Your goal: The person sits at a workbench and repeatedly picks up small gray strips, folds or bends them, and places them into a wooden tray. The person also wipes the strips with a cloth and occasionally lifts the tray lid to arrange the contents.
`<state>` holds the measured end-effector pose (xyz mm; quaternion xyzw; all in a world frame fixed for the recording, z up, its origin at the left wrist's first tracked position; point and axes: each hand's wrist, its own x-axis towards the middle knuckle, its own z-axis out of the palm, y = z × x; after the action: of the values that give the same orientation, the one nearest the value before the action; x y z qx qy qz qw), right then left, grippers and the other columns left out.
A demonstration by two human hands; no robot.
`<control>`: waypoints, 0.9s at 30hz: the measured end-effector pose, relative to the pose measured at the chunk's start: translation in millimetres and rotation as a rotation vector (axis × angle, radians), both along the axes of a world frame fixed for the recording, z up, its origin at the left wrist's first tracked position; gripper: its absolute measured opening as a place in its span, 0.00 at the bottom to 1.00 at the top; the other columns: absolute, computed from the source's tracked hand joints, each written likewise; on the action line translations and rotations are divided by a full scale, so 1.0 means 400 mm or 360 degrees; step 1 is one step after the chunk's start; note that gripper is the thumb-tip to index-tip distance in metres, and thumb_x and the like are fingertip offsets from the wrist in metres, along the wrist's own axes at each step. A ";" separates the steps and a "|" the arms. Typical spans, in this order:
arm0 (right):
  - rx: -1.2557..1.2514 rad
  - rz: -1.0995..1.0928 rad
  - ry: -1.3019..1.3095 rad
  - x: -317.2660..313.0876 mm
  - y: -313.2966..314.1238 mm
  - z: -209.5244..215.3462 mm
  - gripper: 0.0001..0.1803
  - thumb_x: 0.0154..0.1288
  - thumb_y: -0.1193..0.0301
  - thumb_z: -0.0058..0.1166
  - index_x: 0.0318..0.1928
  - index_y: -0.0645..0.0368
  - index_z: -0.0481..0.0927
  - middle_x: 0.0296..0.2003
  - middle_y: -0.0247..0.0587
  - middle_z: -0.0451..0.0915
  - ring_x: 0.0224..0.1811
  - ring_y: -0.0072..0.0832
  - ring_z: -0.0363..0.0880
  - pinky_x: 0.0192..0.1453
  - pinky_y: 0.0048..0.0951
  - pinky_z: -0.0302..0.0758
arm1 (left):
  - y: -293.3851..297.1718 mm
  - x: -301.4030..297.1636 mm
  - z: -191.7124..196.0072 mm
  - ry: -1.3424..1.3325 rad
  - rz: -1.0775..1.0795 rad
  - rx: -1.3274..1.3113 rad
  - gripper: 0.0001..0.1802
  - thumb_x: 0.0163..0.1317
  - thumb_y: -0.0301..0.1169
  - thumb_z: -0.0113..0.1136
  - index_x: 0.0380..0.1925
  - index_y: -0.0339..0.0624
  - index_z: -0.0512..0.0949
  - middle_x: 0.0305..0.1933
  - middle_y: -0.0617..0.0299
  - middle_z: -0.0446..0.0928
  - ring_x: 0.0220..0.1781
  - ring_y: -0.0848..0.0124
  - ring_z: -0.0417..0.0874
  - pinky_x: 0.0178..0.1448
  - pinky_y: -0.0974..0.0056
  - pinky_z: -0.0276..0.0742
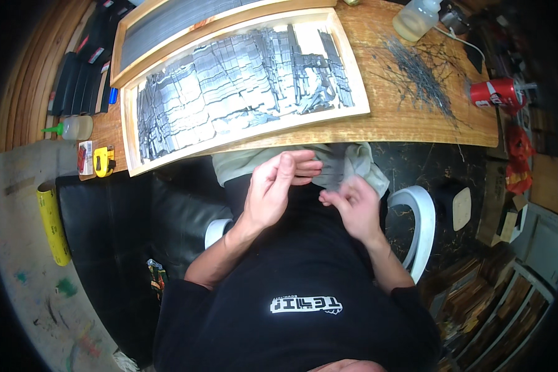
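My left hand (pixel 273 189) is raised in front of my lap, its fingers stretched out and thumb upright, with nothing visible in its grip. To its right my right hand (pixel 358 209) has thumb and fingers pinched together and is smeared by motion. A blurred dark streak (pixel 334 170) shows just above the right fingertips; I cannot tell what it is. Beyond both hands lies a shallow wooden-framed tray (pixel 242 132) filled with rows of thin grey and black strips (pixel 229 77) on a white base. Pale grey cloth (pixel 367 166) hangs behind the right hand.
A second wooden frame (pixel 229 23) with grey strips lies farther back. Loose dark twig-like pieces (pixel 421 74), a bottle (pixel 415 22) and a red can (pixel 496 93) occupy the table's right. A green-tipped bottle (pixel 77 128) and yellow tape measure (pixel 104 162) sit left. White chair arms (pixel 421 229) flank me.
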<state>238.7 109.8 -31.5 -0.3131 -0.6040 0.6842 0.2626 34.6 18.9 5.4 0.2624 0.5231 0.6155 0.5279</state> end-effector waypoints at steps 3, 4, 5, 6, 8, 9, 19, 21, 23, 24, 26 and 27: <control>-0.0663 0.0062 -0.0013 -0.004 0.021 -0.041 0.13 0.70 0.85 0.64 0.36 0.61 0.72 0.33 0.46 0.88 0.37 0.28 0.91 0.42 0.27 0.90 | 0.017 0.014 -0.031 0.0090 -0.0028 -0.0184 0.37 0.85 0.54 0.43 0.65 0.26 0.76 0.57 0.41 0.86 0.55 0.56 0.90 0.58 0.56 0.87; -0.0721 0.0076 0.0016 -0.001 0.005 -0.011 0.13 0.70 0.85 0.65 0.36 0.60 0.72 0.33 0.46 0.88 0.37 0.28 0.91 0.42 0.27 0.90 | 0.017 0.020 -0.033 0.0011 0.0012 -0.0233 0.37 0.85 0.54 0.43 0.65 0.25 0.76 0.57 0.41 0.85 0.55 0.56 0.90 0.56 0.56 0.88; -0.0780 0.0088 0.0045 0.001 -0.008 0.012 0.13 0.70 0.85 0.65 0.36 0.60 0.72 0.33 0.46 0.88 0.37 0.28 0.91 0.42 0.26 0.90 | 0.022 0.025 -0.036 -0.0067 0.0054 -0.0282 0.37 0.85 0.54 0.44 0.65 0.24 0.76 0.57 0.41 0.85 0.54 0.56 0.90 0.55 0.57 0.89; -0.0723 0.0182 -0.0031 0.003 -0.003 0.021 0.13 0.70 0.85 0.65 0.36 0.59 0.72 0.33 0.44 0.88 0.37 0.28 0.92 0.41 0.25 0.90 | 0.035 0.030 -0.037 -0.0161 0.0169 -0.0297 0.36 0.84 0.54 0.46 0.62 0.24 0.78 0.52 0.43 0.87 0.48 0.60 0.92 0.50 0.61 0.90; -0.0776 0.0226 -0.0182 0.000 -0.009 0.045 0.14 0.70 0.84 0.65 0.36 0.59 0.72 0.32 0.43 0.87 0.37 0.27 0.91 0.41 0.25 0.89 | 0.053 0.014 -0.021 -0.0197 0.0120 -0.0227 0.36 0.84 0.54 0.45 0.59 0.25 0.80 0.48 0.46 0.89 0.44 0.64 0.92 0.44 0.65 0.88; -0.0805 0.0250 -0.0261 0.003 -0.014 0.055 0.14 0.70 0.84 0.65 0.36 0.59 0.72 0.32 0.42 0.87 0.37 0.26 0.91 0.41 0.25 0.89 | 0.060 0.012 -0.007 -0.0218 0.0098 -0.0195 0.36 0.84 0.55 0.45 0.58 0.25 0.81 0.45 0.47 0.90 0.42 0.65 0.93 0.41 0.67 0.88; -0.0624 0.0178 -0.0295 0.038 -0.064 0.088 0.13 0.70 0.82 0.67 0.36 0.60 0.72 0.31 0.42 0.87 0.34 0.24 0.91 0.39 0.25 0.90 | 0.053 0.018 0.000 -0.0354 -0.0145 -0.0415 0.12 0.71 0.28 0.71 0.50 0.35 0.85 0.45 0.52 0.91 0.44 0.67 0.94 0.37 0.71 0.85; -0.0684 0.0137 -0.0265 0.030 -0.067 0.082 0.14 0.69 0.81 0.68 0.36 0.60 0.72 0.30 0.40 0.86 0.33 0.24 0.90 0.39 0.25 0.90 | 0.052 0.014 -0.012 -0.0438 -0.0217 -0.0498 0.11 0.71 0.28 0.71 0.49 0.35 0.85 0.45 0.52 0.91 0.44 0.66 0.94 0.39 0.70 0.87; -0.0718 0.0107 -0.0210 0.013 -0.060 0.070 0.14 0.69 0.82 0.68 0.36 0.60 0.72 0.30 0.40 0.86 0.33 0.24 0.90 0.39 0.25 0.90 | 0.055 0.005 -0.030 -0.0535 -0.0229 -0.0568 0.11 0.71 0.28 0.71 0.49 0.36 0.86 0.45 0.52 0.90 0.45 0.65 0.94 0.41 0.68 0.89; -0.0733 0.0099 -0.0177 0.003 -0.056 0.066 0.14 0.70 0.82 0.67 0.36 0.60 0.72 0.30 0.40 0.85 0.33 0.24 0.90 0.39 0.25 0.90 | 0.061 -0.007 -0.034 -0.0560 -0.0208 -0.0564 0.10 0.71 0.29 0.70 0.49 0.36 0.86 0.45 0.52 0.90 0.44 0.64 0.94 0.44 0.65 0.91; -0.0764 0.0087 -0.0112 -0.012 -0.050 0.058 0.14 0.70 0.82 0.67 0.36 0.61 0.72 0.30 0.41 0.85 0.33 0.24 0.90 0.38 0.25 0.90 | 0.064 -0.020 -0.035 -0.0509 -0.0251 -0.0539 0.11 0.72 0.30 0.71 0.49 0.36 0.86 0.45 0.52 0.90 0.45 0.64 0.94 0.44 0.65 0.91; -0.0745 0.0096 -0.0106 -0.012 -0.053 0.051 0.14 0.70 0.82 0.67 0.36 0.61 0.72 0.31 0.41 0.85 0.34 0.24 0.90 0.38 0.25 0.90 | 0.063 -0.022 -0.034 -0.0511 -0.0256 -0.0562 0.11 0.71 0.30 0.71 0.49 0.36 0.86 0.45 0.52 0.90 0.45 0.64 0.94 0.44 0.65 0.91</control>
<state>233.9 88.7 -10.9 -0.3696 -0.4463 0.8025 0.1422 25.8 43.9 -8.3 0.1059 0.5095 0.5044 0.6891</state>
